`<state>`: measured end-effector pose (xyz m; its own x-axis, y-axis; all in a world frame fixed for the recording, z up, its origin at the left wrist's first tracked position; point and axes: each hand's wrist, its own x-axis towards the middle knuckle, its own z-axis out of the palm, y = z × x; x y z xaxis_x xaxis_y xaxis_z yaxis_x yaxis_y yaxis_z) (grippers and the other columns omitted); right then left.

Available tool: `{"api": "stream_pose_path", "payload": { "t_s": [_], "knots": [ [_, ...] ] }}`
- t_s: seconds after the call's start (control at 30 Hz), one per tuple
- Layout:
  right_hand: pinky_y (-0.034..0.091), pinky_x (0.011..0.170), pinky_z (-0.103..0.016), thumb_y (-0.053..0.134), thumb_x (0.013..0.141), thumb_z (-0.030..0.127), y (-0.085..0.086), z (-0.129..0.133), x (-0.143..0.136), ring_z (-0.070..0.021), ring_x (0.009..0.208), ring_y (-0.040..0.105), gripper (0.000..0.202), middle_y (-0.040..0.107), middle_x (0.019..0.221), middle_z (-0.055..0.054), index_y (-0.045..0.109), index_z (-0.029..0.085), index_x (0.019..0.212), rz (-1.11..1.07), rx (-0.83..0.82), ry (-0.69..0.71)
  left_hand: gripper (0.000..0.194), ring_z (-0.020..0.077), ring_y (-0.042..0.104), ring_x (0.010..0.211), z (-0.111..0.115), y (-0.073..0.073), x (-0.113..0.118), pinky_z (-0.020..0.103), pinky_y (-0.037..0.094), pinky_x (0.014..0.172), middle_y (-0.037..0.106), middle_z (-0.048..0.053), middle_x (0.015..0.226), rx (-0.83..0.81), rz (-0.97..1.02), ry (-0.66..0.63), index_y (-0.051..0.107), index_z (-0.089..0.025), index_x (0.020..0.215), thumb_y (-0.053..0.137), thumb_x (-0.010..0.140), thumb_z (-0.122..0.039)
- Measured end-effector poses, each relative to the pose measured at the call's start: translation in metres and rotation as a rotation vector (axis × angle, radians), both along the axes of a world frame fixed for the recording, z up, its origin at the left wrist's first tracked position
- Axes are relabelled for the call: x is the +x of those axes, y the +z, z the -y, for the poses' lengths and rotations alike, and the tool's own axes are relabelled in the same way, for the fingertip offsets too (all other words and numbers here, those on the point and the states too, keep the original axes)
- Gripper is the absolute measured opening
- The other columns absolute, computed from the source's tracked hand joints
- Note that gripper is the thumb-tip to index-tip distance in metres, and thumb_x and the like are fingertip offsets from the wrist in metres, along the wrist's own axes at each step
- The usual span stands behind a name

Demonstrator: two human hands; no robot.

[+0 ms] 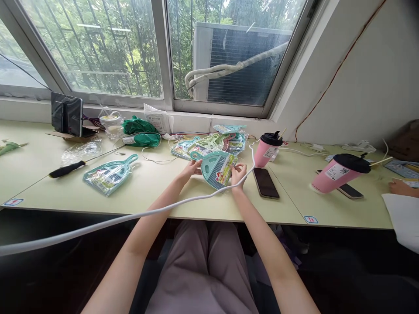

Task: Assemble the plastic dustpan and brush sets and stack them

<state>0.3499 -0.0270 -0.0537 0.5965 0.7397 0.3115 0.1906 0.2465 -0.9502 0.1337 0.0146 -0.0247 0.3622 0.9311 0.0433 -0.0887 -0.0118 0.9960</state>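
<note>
A wrapped teal dustpan (211, 168) with a printed card is held up just over the near part of the table (160, 185), and it serves here as the landmark. At its left side, by the handle, the left hand (192, 169) pinches it, thumb on top; the fingers beneath are mostly hidden, so how far they reach under is hard to tell. At its right side the right hand (238, 174) pinches the edge by the card between thumb and fingers. A white cable (131, 216) runs across the view from the lower left, passing in front of the dustpan's lower right edge and the right hand. Just beyond the dustpan is a pile of similar packs (209, 143), in teal, green and pink. To its left lies another wrapped teal pack (109, 175) on its own, and farther left a black-handled tool (68, 169) with a thin shaft. Beyond the dustpan to the left are a green bundle (140, 126) and a dark tablet (67, 113) on a stand. Just right of it a dark phone (266, 183) lies flat, with a pink cup (264, 152) behind; well to its right stand a second pink cup (340, 174) and, past that, a co-worker's hand (404, 187) at a white sleeve
</note>
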Motion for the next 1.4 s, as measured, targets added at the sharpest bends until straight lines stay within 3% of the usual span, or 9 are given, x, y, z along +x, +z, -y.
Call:
{"api": "stream_pose_path", "payload": {
  "t_s": [0.23, 0.47, 0.6, 0.73, 0.97, 1.13, 1.23, 1.4],
  "knots": [
    [0.051, 0.061, -0.029, 0.066, 0.071, 0.048, 0.004, 0.006, -0.004, -0.0195, 0.071, 0.064, 0.032, 0.071, 0.081, -0.008, 0.065, 0.017, 0.079, 0.016, -0.049, 0.094, 0.050, 0.0158, 0.067, 0.072, -0.003, -0.004, -0.003, 0.029, 0.053, 0.069, 0.069, 0.010, 0.106, 0.005, 0.012, 0.043, 0.054, -0.018, 0.120, 0.060, 0.086, -0.054],
    [0.053, 0.067, -0.028, 0.074, 0.065, 0.039, 0.005, 0.007, -0.006, -0.0171, 0.071, 0.065, 0.039, 0.071, 0.076, -0.003, 0.071, 0.019, 0.098, -0.025, -0.108, 0.269, 0.051, 0.0171, 0.068, 0.071, -0.005, -0.005, -0.005, 0.031, 0.054, 0.070, 0.070, 0.010, 0.102, -0.037, 0.046, 0.106, 0.052, -0.020, 0.120, 0.061, 0.084, -0.056],
    [0.054, 0.066, -0.028, 0.077, 0.058, 0.033, 0.005, 0.007, -0.011, -0.0156, 0.072, 0.066, 0.045, 0.071, 0.088, -0.001, 0.068, 0.022, 0.101, -0.075, -0.091, 0.360, 0.055, 0.0198, 0.070, 0.074, -0.004, -0.004, -0.006, 0.034, 0.055, 0.073, 0.071, 0.010, 0.101, -0.064, 0.082, 0.131, 0.049, -0.022, 0.127, 0.062, 0.084, -0.054],
    [0.055, 0.066, -0.028, 0.078, 0.057, 0.032, 0.005, 0.008, -0.013, -0.0153, 0.072, 0.067, 0.047, 0.070, 0.095, -0.002, 0.063, 0.023, 0.100, -0.160, -0.085, 0.367, 0.057, 0.0202, 0.070, 0.075, -0.004, -0.005, -0.006, 0.036, 0.055, 0.076, 0.071, 0.010, 0.100, -0.069, 0.113, 0.141, 0.047, -0.022, 0.129, 0.062, 0.084, -0.055],
    [0.054, 0.062, -0.026, 0.079, 0.058, 0.035, 0.000, 0.005, -0.011, -0.0178, 0.075, 0.068, 0.066, 0.068, 0.081, 0.003, 0.049, 0.026, 0.116, -0.197, -0.124, 0.358, 0.062, 0.0186, 0.069, 0.074, -0.001, 0.000, -0.002, 0.033, 0.055, 0.072, 0.071, 0.008, 0.101, -0.127, 0.122, 0.144, 0.041, -0.026, 0.135, 0.061, 0.085, -0.055],
    [0.056, 0.061, -0.028, 0.082, 0.053, 0.028, -0.001, 0.004, -0.010, -0.0178, 0.071, 0.068, 0.087, 0.067, 0.080, 0.005, 0.037, 0.029, 0.127, -0.384, -0.102, 0.359, 0.053, 0.0202, 0.068, 0.081, 0.002, 0.010, -0.002, 0.031, 0.054, 0.074, 0.071, 0.009, 0.093, -0.229, 0.197, 0.062, 0.056, -0.018, 0.119, 0.055, 0.087, -0.060],
    [0.056, 0.062, -0.028, 0.083, 0.052, 0.025, 0.000, 0.005, -0.008, -0.0173, 0.075, 0.069, 0.080, 0.067, 0.082, 0.005, 0.041, 0.030, 0.120, -0.464, -0.060, 0.362, 0.061, 0.0224, 0.067, 0.089, 0.005, 0.015, -0.006, 0.034, 0.053, 0.079, 0.071, 0.009, 0.093, -0.233, 0.346, 0.044, 0.060, -0.020, 0.113, 0.042, 0.087, -0.072],
    [0.056, 0.062, -0.026, 0.084, 0.048, 0.024, 0.005, 0.003, -0.009, -0.0153, 0.073, 0.068, 0.058, 0.065, 0.079, 0.004, 0.045, 0.026, 0.090, -0.603, -0.014, 0.384, 0.078, 0.0257, 0.064, 0.104, 0.013, 0.021, -0.001, 0.042, 0.050, 0.087, 0.070, 0.011, 0.106, -0.161, 0.594, 0.062, 0.057, -0.023, 0.123, 0.018, 0.085, -0.080]
  ]
}}
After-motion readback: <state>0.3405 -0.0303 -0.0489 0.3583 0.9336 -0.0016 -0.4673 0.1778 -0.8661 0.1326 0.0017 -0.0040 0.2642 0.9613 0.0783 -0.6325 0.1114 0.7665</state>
